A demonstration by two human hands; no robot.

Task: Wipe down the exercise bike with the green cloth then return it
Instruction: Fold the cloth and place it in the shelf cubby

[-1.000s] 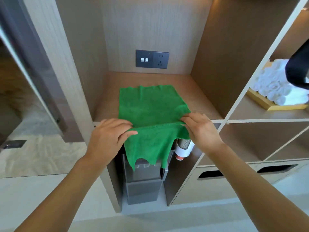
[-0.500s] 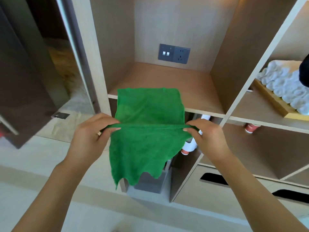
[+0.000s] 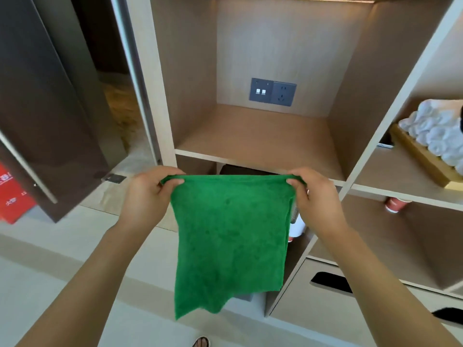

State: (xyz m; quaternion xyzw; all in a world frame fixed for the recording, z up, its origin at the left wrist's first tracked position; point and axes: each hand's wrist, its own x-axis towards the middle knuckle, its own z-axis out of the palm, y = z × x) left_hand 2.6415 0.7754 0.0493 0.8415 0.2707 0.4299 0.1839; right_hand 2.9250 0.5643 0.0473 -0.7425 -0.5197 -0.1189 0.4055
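We've got a solid bright green cloth, plain all over, no print or stripes on it. The shelving unit behind it is light tan wood grain with paler cream edges. On its back wall we see a dark grey socket plate with two little white switches. Off to one side there are white rolled towels sitting in a golden-yellow wooden tray. A red-and-white paper cup sits under that shelf. The door is glossy dark brown, and there's a red sign with white lettering.
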